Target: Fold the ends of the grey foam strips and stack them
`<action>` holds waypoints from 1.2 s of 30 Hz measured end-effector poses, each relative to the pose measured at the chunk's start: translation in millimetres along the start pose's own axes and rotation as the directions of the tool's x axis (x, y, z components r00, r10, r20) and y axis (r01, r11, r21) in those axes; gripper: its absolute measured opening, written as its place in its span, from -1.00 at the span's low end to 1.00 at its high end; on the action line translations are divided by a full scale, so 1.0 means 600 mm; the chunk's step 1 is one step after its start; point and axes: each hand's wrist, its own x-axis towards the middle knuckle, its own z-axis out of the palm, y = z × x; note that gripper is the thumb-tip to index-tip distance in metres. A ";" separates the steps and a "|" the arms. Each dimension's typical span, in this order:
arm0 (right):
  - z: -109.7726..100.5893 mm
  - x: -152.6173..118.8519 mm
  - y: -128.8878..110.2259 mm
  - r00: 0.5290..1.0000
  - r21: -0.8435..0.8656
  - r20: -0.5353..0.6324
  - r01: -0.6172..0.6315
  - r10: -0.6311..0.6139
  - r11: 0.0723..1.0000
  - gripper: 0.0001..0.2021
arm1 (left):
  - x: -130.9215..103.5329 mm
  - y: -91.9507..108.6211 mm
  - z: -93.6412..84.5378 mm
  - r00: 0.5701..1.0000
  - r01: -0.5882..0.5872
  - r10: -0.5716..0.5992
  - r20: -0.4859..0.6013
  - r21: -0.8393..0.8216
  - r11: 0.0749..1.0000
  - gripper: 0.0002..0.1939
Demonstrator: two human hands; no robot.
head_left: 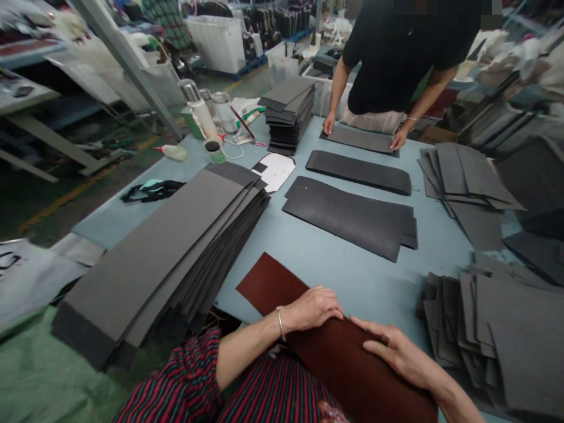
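A long reddish-brown sheet [352,370] lies slantwise at the near edge of the blue-topped table [343,264]. Across its upper edge rests my left hand [314,308], a bracelet on the wrist, fingers bent together over the edge; what they hold, if anything, is hidden. My right hand [392,349] lies on the same sheet further right, fingers stretched and thumb apart, its fingertips near those of my left hand. Beyond are dark grey panels [348,214] and a folded dark strip [358,172].
Long grey sheets [167,247] are fanned at left, with another stack [288,114] behind. More grey pieces [511,335] lie at right. Across the table a person [396,64] has both hands on a grey strip [359,140]. Bottles [224,111] and a cup [214,150] stand back left.
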 end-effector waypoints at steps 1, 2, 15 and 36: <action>-0.004 0.003 0.005 1.000 0.011 0.009 -0.008 0.008 1.000 -0.48 | -0.007 -0.016 -0.008 1.000 0.020 -0.020 -0.001 0.004 1.000 -0.68; -0.010 0.006 0.012 1.000 0.022 0.015 -0.016 0.015 1.000 -0.48 | -0.017 -0.036 -0.018 0.998 0.056 -0.056 -0.006 0.020 0.998 -0.68; -0.071 0.098 0.131 0.994 -0.234 0.096 -0.027 0.051 0.972 -0.53 | -0.179 -0.198 -0.100 0.868 0.488 -0.489 -0.082 -0.037 0.872 -0.83; 0.113 0.323 0.041 0.937 -0.323 -0.056 0.309 -0.344 0.895 -0.63 | -0.185 -0.199 -0.097 0.731 0.645 -0.682 -0.019 -0.308 0.700 -0.86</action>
